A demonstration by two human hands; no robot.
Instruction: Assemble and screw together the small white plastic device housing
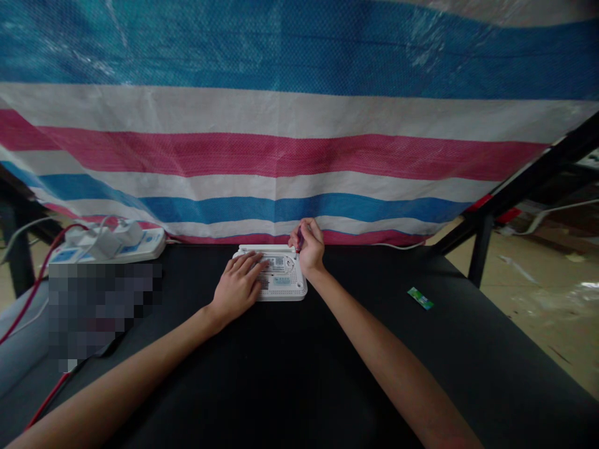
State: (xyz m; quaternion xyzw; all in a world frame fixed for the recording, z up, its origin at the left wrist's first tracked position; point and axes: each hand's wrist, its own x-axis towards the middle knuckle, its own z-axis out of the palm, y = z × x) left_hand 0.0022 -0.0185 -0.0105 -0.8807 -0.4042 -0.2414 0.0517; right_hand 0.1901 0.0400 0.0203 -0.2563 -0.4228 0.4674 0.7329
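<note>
A white router [281,289] lies underside up on the black table, with labels, vent holes and a white bar along its far edge. My left hand [239,284] rests flat on its left part, fingers spread, covering that side. At the router's far right corner, my right hand [312,248] is closed around a small screwdriver [300,240] with a dark reddish handle. The screwdriver points down toward the corner; its tip is too small to make out, so I cannot tell whether it touches the casing.
On the left stands a white power strip [152,242] with several plugs and cables. A blurred-out dark patch [98,312] lies before it, with a red cable [49,399] nearby. A small green packet [420,298] lies right on the table [281,374]. Striped sheeting [281,153] hangs behind.
</note>
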